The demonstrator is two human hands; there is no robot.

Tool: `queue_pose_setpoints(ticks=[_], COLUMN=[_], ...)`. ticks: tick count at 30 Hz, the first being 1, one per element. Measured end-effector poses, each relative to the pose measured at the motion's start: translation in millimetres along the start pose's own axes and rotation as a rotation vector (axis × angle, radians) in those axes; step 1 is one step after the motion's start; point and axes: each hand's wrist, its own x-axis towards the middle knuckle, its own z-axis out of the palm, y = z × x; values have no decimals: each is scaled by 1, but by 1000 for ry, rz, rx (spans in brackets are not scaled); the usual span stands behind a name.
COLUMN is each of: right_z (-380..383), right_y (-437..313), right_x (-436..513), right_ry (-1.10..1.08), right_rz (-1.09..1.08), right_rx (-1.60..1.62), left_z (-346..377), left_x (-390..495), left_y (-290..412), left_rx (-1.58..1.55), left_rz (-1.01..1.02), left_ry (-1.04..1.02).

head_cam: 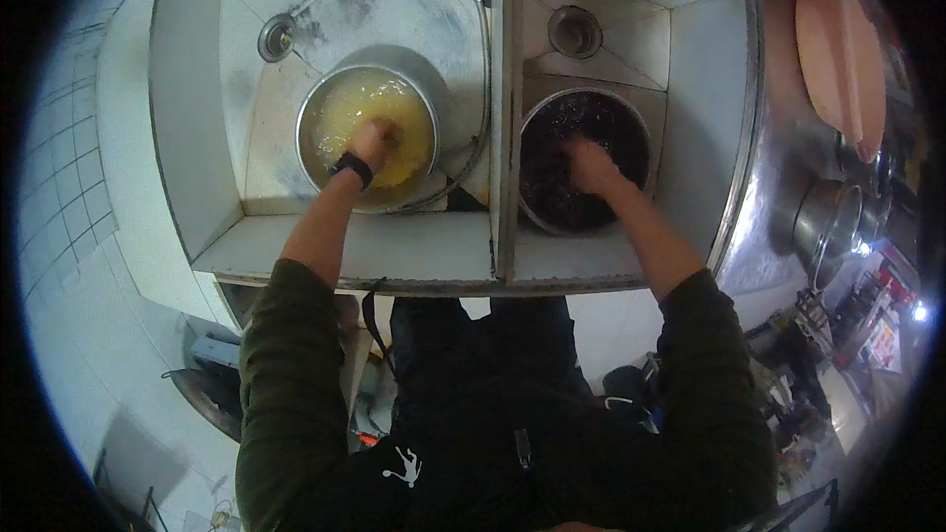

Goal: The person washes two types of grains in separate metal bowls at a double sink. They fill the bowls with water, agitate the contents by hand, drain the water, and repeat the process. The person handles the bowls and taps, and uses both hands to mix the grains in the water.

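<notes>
Two round metal pots stand in a tiled double sink. My left hand [369,142], with a dark wristband [352,168] above it, reaches into the left pot [299,129]. Its fingers are sunk in cloudy water over pale yellow, fine-grained contents [403,107]. In the right compartment, my right hand [593,166] dips into the other pot [648,144], filled with dark, glossy, wet contents [562,196] that I cannot identify. The fingertips of both hands are hidden, so what they hold does not show.
A raised divider [506,125] separates the basins. A flexible metal hose [485,66] curls beside the left pot. Behind the pots lie a left drain [278,37] and a right drain [575,32]. Metal pots [828,225] and a pinkish-tan oblong object [839,59] are on the right.
</notes>
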Motion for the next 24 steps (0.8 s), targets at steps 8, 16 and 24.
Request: queue_pose_setpoints(ticks=[8, 16, 24], right_z=[-23, 40, 37], right_y=[-25, -38, -37], right_x=[0, -3, 36], right_ry=[-102, -381, 163], right_rz=[580, 639, 199], right_rx=[-280, -11, 329], left_z=[9, 57, 24], left_x=[-13, -14, 13], left_y=[41, 17, 51], left_rx=[684, 864, 449], left_rz=[-540, -254, 89], left_ry=[258, -255, 131])
